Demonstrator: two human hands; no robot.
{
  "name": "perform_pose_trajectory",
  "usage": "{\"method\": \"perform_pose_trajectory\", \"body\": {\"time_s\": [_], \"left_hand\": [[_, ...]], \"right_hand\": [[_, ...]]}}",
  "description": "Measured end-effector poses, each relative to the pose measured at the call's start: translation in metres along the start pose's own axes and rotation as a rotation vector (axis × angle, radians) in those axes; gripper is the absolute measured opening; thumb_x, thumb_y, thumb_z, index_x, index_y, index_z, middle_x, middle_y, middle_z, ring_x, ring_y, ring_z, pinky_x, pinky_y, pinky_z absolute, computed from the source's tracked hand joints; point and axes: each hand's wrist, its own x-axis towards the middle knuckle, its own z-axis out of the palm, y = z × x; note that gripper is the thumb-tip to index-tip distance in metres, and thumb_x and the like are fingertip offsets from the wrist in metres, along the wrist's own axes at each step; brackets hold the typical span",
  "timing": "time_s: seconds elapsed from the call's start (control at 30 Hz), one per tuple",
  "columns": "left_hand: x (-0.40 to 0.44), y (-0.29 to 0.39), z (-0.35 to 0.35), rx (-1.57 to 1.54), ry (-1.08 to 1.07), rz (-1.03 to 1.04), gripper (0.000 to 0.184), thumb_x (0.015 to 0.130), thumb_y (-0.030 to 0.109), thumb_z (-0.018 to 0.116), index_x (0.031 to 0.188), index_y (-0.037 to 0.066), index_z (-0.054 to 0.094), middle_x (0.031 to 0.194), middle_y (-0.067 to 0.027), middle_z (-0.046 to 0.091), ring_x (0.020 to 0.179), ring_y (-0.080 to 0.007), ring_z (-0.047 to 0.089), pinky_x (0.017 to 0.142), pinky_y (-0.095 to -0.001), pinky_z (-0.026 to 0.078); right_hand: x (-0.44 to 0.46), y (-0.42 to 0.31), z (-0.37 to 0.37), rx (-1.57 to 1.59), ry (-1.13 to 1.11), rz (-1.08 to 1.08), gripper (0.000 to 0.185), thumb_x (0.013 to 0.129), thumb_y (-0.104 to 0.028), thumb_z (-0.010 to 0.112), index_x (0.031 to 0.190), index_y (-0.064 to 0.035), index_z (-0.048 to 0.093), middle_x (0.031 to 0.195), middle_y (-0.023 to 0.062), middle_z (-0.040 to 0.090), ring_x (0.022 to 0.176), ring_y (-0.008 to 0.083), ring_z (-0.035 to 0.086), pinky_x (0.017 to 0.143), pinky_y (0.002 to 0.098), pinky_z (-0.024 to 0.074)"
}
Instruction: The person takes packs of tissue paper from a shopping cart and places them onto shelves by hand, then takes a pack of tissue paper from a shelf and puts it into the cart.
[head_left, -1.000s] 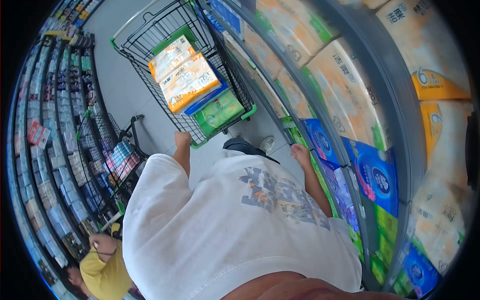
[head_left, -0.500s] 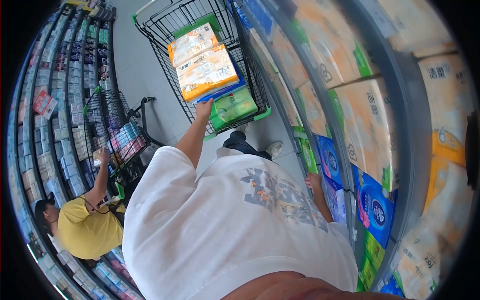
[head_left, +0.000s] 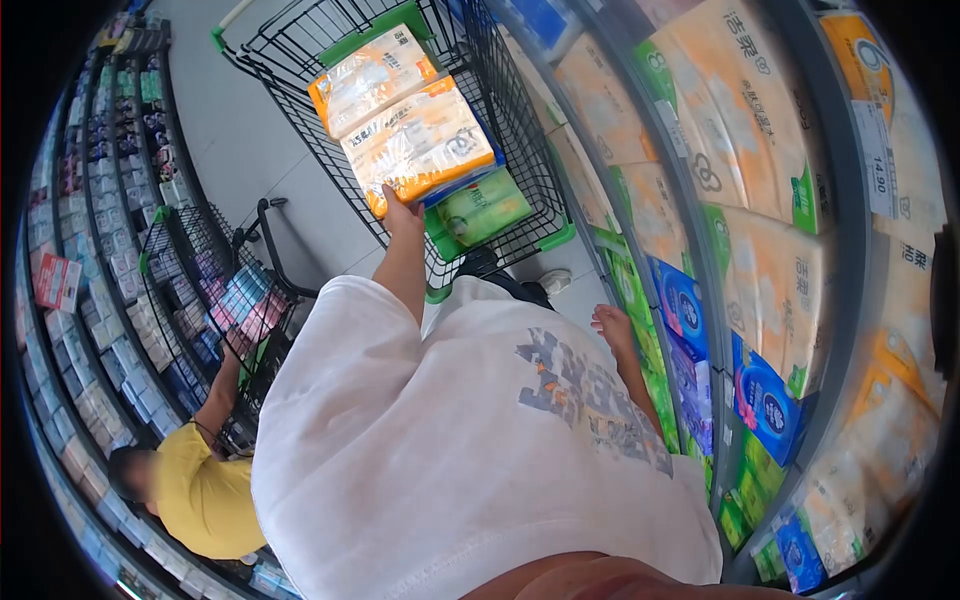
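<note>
Orange pack (head_left: 420, 140) lay in the cart (head_left: 557, 237), just ahead of the left hand (head_left: 404, 212), which touched its near left corner. Closest to the camera, the white shirt (head_left: 470, 430) filled the lower view and hid most of the legs; one shoe (head_left: 556, 281) showed, while the other foot could not be made out. The right hand (head_left: 612, 325) hung beside the shelf (head_left: 850, 238), well apart from the pack, its fingers loosely curled around nothing visible. The left was plainly the nearer. Its fingers lay against the pack's orange side; whether they gripped the edge could not be told, since the underside was out of sight. The pack's long axis slanted across the cart, from that corner away to the far right. Beneath it only a strip of a blue pack (head_left: 463, 180) showed, and lower, to the right, a partly covered green pack (head_left: 487, 208). A second orange pack (head_left: 375, 80) lay touching it just beyond. The picture's top edge cut off the cart's far end. Off to the left, a person in yellow (head_left: 205, 495) reached to another cart (head_left: 265, 225), that hand hard to make out among the wires.
</note>
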Motion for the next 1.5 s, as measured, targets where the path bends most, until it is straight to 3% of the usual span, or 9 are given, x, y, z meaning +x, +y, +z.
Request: {"method": "perform_pose_trajectory", "body": {"time_s": [0.3, 0.37, 0.5, 0.67, 0.8, 1.0, 1.3, 1.37, 1.5], "left_hand": [[0.016, -0.006, -0.011, 0.110, 0.031, 0.098, 0.049, 0.085, 0.042, 0.068, 0.116, 0.008, 0.050, 0.093, -0.0089, 0.062, 0.073, -0.0206, 0.059, 0.056, -0.0325, 0.048], [0.013, -0.008, -0.012, 0.134, 0.044, 0.105, 0.046, 0.086, 0.038, 0.069, 0.116, 0.009, 0.050, 0.095, -0.0084, 0.062, 0.070, -0.0208, 0.059, 0.057, -0.0337, 0.049], [0.004, -0.020, -0.017, 0.205, 0.041, 0.050, 0.051, 0.084, 0.037, 0.072, 0.118, 0.007, 0.049, 0.099, -0.0111, 0.060, 0.066, -0.0212, 0.058, 0.056, -0.0346, 0.050], [-0.025, -0.047, -0.042, 0.513, -0.333, -0.220, 0.081, 0.079, 0.045, 0.074, 0.133, -0.002, 0.037, 0.124, -0.0207, 0.049, 0.100, -0.0346, 0.056, 0.082, -0.0477, 0.049], [-0.015, -0.039, -0.046, 0.647, -0.164, -0.116, 0.103, 0.067, 0.057, 0.079, 0.131, -0.010, 0.035, 0.130, -0.0233, 0.044, 0.113, -0.0401, 0.049, 0.091, -0.0515, 0.044], [0.008, -0.026, -0.018, 0.402, -0.505, -0.176, 0.074, 0.076, 0.057, 0.072, 0.131, 0.014, 0.048, 0.127, -0.0073, 0.055, 0.118, -0.0256, 0.050, 0.095, -0.0471, 0.041], [-0.056, -0.007, -0.030, 0.464, -0.685, -0.343, 0.064, 0.085, 0.053, 0.061, 0.133, 0.014, 0.046, 0.127, -0.0077, 0.056, 0.119, -0.0254, 0.050, 0.101, -0.0486, 0.036], [-0.084, 0.000, -0.037, 0.444, -0.793, -0.443, 0.065, 0.086, 0.053, 0.060, 0.134, 0.013, 0.045, 0.127, -0.0090, 0.055, 0.118, -0.0262, 0.051, 0.100, -0.0491, 0.039], [-0.146, 0.011, -0.061, 0.269, -0.812, -0.580, 0.061, 0.088, 0.052, 0.058, 0.133, 0.012, 0.045, 0.127, -0.0088, 0.056, 0.116, -0.0266, 0.054, 0.098, -0.0492, 0.044]], "right_hand": [[0.040, -0.005, 0.011, -0.131, -0.066, -0.069, 0.027, 0.085, -0.017, 0.062, 0.104, 0.0028, 0.066, 0.086, 0.0110, 0.066, 0.072, 0.0192, 0.066, 0.064, 0.0298, 0.0540], [0.041, -0.024, 0.017, -0.086, -0.038, -0.143, 0.025, 0.087, -0.024, 0.059, 0.101, -0.0044, 0.066, 0.083, 0.0050, 0.066, 0.069, 0.0146, 0.064, 0.057, 0.0285, 0.0450], [0.040, -0.041, 0.026, -0.084, -0.039, -0.197, 0.024, 0.087, -0.023, 0.058, 0.099, -0.0042, 0.066, 0.083, 0.0047, 0.066, 0.068, 0.0146, 0.063, 0.057, 0.0286, 0.0447], [0.052, -0.019, 0.036, -0.101, -0.086, -0.213, 0.023, 0.085, -0.016, 0.060, 0.098, 0.0021, 0.065, 0.083, 0.0073, 0.064, 0.068, 0.0159, 0.062, 0.062, 0.0279, 0.0496], [0.037, -0.015, 0.029, -0.128, -0.069, -0.205, 0.022, 0.084, -0.013, 0.060, 0.096, 0.0049, 0.065, 0.081, 0.0084, 0.064, 0.067, 0.0167, 0.062, 0.063, 0.0272, 0.0514], [0.026, 0.001, 0.023, -0.218, 0.026, -0.159, 0.030, 0.083, -0.026, 0.067, 0.099, -0.0002, 0.067, 0.078, 0.0142, 0.069, 0.063, 0.0187, 0.065, 0.062, 0.0313, 0.0503], [0.019, -0.048, 0.065, -0.112, 0.019, -0.533, 0.030, 0.085, -0.023, 0.065, 0.105, -0.0006, 0.066, 0.085, 0.0143, 0.069, 0.074, 0.0183, 0.066, 0.068, 0.0309, 0.0511], [0.008, -0.098, 0.087, 0.130, -0.207, -0.501, 0.036, 0.085, -0.027, 0.067, 0.109, -0.0009, 0.064, 0.090, 0.0152, 0.070, 0.080, 0.0185, 0.066, 0.072, 0.0307, 0.0515], [-0.023, -0.188, 0.119, -0.057, -0.363, -0.516, 0.060, 0.082, -0.036, 0.072, 0.120, 0.0063, 0.055, 0.099, 0.0187, 0.068, 0.086, 0.0246, 0.067, 0.076, 0.0316, 0.0519]]}}
